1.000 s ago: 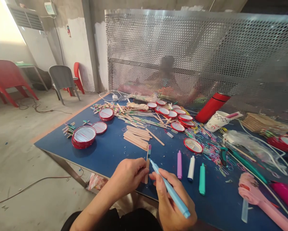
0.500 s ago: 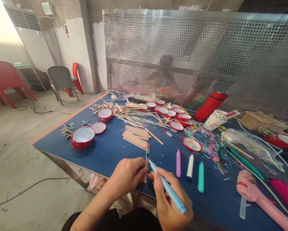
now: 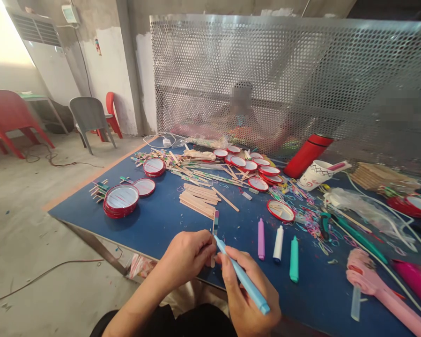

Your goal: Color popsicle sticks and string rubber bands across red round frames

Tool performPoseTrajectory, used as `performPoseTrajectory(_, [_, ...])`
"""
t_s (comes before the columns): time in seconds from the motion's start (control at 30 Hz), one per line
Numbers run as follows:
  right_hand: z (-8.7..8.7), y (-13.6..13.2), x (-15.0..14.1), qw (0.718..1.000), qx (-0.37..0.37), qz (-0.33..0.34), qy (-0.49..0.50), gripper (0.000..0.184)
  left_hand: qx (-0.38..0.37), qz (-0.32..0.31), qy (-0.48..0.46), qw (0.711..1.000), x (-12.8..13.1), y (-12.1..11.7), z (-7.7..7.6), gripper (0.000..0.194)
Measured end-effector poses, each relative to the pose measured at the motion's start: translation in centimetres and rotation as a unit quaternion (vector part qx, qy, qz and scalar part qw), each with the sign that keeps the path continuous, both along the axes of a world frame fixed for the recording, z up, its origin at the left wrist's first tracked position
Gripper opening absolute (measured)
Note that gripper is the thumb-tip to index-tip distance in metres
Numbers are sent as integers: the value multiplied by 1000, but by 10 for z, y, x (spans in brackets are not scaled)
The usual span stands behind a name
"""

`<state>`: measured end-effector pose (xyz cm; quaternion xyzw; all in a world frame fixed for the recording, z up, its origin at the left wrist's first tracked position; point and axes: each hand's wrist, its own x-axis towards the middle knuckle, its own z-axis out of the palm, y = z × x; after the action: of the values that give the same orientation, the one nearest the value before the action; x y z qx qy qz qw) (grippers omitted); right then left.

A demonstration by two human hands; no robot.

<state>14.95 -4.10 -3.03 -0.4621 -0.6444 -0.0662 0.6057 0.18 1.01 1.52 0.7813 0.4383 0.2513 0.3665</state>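
My left hand [image 3: 187, 255] pinches a wooden craft stick [image 3: 215, 223] upright at the table's near edge; the stick's top end carries coloured bands. My right hand [image 3: 247, 292] grips a light blue marker [image 3: 240, 274] like a pen, its tip touching the stick just above my left fingers. Three more markers lie on the blue table [image 3: 161, 220] right of my hands: a purple marker [image 3: 261, 238], a white marker [image 3: 277, 243] and a teal marker [image 3: 293, 259].
A pile of plain sticks [image 3: 199, 196] lies beyond my hands. Red-rimmed round lids [image 3: 121, 199] sit left and at the back. A red flask [image 3: 306, 154], a paper cup [image 3: 315, 174], rubber bands and pink tools [image 3: 375, 290] crowd the right. A perforated metal screen [image 3: 284, 79] has a person behind it.
The marker tip has shifted slightly left and up along the stick, and my right hand has drifted a little left. My left hand stays put.
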Motion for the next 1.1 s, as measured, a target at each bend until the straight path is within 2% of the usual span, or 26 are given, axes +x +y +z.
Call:
performPoseTrajectory(0.13, [-2, 0, 0, 999, -9, -18, 27, 6, -6, -2, -3, 1000, 0, 0, 0, 29])
performPoseTrajectory(0.53, [-1, 1, 1, 1000, 14, -3, -9, 5, -7, 0, -1, 1000, -1, 0, -2, 27])
performPoseTrajectory(0.7, [-4, 0, 0, 999, -3, -27, 30, 5, -15, -3, 1, 1000, 0, 0, 0, 28])
performPoseTrajectory(0.9, [-1, 2, -1, 999, 27, 13, 15, 7, -8, 1, 1, 1000, 0, -1, -1, 28])
performPoseTrajectory(1.1, [0, 3, -1, 1000, 20, 16, 1, 8, 0, -2, -9, 1000, 0, -1, -1, 28])
